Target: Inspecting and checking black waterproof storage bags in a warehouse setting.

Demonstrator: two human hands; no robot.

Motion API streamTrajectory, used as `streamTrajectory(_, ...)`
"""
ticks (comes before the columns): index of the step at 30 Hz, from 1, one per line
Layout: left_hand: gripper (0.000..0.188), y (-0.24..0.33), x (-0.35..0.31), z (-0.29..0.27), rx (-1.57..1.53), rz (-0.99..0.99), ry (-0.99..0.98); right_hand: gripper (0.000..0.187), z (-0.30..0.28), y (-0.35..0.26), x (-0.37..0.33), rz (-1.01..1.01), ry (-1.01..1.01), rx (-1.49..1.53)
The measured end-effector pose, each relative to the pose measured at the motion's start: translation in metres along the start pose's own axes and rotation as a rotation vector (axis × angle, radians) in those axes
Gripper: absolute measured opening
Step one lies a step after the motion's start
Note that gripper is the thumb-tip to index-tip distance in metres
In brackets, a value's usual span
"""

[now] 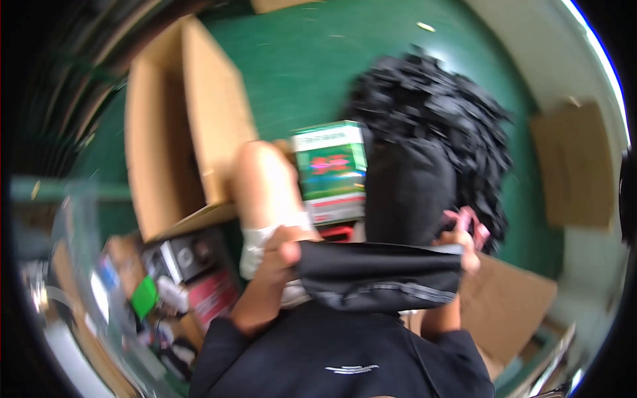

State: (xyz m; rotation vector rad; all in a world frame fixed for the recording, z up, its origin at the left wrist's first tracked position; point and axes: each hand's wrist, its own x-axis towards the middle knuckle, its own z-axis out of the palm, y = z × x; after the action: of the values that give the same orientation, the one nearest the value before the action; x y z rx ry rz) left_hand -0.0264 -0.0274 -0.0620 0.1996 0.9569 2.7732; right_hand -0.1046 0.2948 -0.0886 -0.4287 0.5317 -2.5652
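The left hand (282, 255) pinches one end of a smooth black cloth piece (378, 268), thumb on top. The right hand (464, 252) is closed on the other end, but blur hides its fingertips. A pink strip (472, 222) sits by them. The cloth is up in front of the black shirt (345, 351), pulled wide, so this one looks partway done: picked up, not put down. Past it, a big heap of black strips (438, 99) lies on the green floor (298, 86). I can't tell if those are finished or waiting. A green-and-white box (332, 176) and an open cardboard box (215, 106) are to the left.
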Motion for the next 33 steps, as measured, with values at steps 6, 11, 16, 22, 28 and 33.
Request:
streamTrajectory(6,0.046,-0.008,0.023,0.009,-0.174,0.199,0.026,0.014,0.050,-0.041,0.000,0.370,0.408,-0.687)
streamTrajectory(11,0.049,-0.010,0.042,0.017,0.096,0.039,-0.005,0.028,0.049,-0.038,0.005,0.157,0.628,-0.564)
streamTrajectory(16,0.054,-0.005,0.049,0.026,0.344,-0.458,-0.059,0.027,0.050,-0.032,0.013,0.130,0.488,-0.345)
streamTrajectory(22,0.041,-0.004,0.061,0.033,0.278,-0.558,-0.326,0.025,0.053,-0.038,0.008,0.167,0.461,-0.312)
streamTrajectory(28,0.013,-0.017,0.064,0.037,0.564,-0.794,-0.356,0.021,0.046,-0.032,0.006,0.297,0.467,-0.330)
streamTrajectory(33,0.026,-0.023,0.043,0.017,0.107,-0.318,-0.076,0.038,0.025,-0.041,-0.011,0.271,0.199,-0.436)
